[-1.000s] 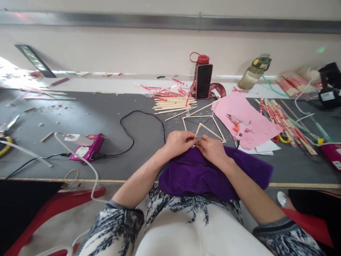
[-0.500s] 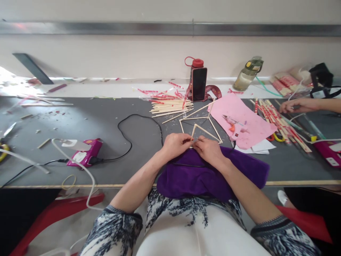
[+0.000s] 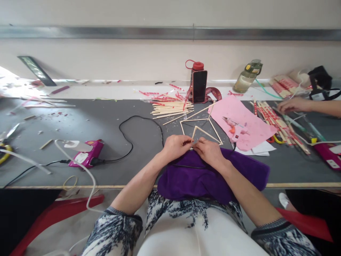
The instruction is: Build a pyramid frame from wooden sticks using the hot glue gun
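My left hand and my right hand meet at the near end of a wooden stick frame, fingers pinched together on its sticks. The exact grip point is hidden by the fingertips. Part of the frame forms a peak just beyond my fingers; more joined sticks stretch behind it on the grey table. Below both hands, a purple cloth hangs over the table edge, with a thin black cable across it. A pile of loose sticks lies beyond the frame.
A phone leans on a red-capped bottle. Pink paper with pliers lies right, near wrapped sticks and another person's hand. A purple power strip with cables sits left. A green bottle stands behind.
The other person's hand at the right has shifted slightly left over the wrapped sticks. The whole view has moved a little; my hands keep nearly the same pose.
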A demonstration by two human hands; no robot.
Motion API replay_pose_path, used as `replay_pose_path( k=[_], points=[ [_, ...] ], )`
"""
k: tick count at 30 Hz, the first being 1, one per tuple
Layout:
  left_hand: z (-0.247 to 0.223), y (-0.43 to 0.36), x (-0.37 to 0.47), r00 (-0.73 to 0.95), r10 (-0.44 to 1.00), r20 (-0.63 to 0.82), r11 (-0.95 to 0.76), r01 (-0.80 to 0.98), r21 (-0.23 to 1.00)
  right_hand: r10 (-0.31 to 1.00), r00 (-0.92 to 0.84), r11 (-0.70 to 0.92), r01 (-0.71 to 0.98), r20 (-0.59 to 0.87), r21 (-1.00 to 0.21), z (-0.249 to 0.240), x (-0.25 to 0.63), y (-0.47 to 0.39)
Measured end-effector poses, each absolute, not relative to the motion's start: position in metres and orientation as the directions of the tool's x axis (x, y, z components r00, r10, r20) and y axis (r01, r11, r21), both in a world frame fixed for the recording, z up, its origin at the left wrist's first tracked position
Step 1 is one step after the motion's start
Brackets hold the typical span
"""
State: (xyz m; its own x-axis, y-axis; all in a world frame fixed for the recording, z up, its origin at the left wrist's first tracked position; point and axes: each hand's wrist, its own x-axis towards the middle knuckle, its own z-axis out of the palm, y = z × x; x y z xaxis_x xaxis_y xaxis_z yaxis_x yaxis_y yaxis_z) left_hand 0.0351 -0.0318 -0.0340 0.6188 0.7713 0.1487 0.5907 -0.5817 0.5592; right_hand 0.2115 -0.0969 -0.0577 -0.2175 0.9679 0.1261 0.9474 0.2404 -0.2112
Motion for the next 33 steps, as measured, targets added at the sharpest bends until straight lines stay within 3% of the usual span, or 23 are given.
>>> replay_pose_path(
  k=[17, 27, 33],
  points=[
    [-0.031, -0.032, 0.035, 0.612, 0.779, 0.138, -0.573, 0.606, 0.552, 0.962, -0.249, 0.266, 0.945, 0.112, -0.188, -0.055, 0.212, -0.1],
    [-0.028, -0.033, 0.036, 0.614, 0.78, 0.124, -0.568, 0.61, 0.552, 0.924, -0.259, 0.332, 0.907, 0.28, -0.258, -0.048, 0.22, -0.122],
    [-0.03, -0.033, 0.036, 0.625, 0.77, 0.131, -0.583, 0.605, 0.542, 0.896, -0.403, 0.442, 0.852, 0.187, -0.281, -0.045, 0.232, -0.142]
  ],
)
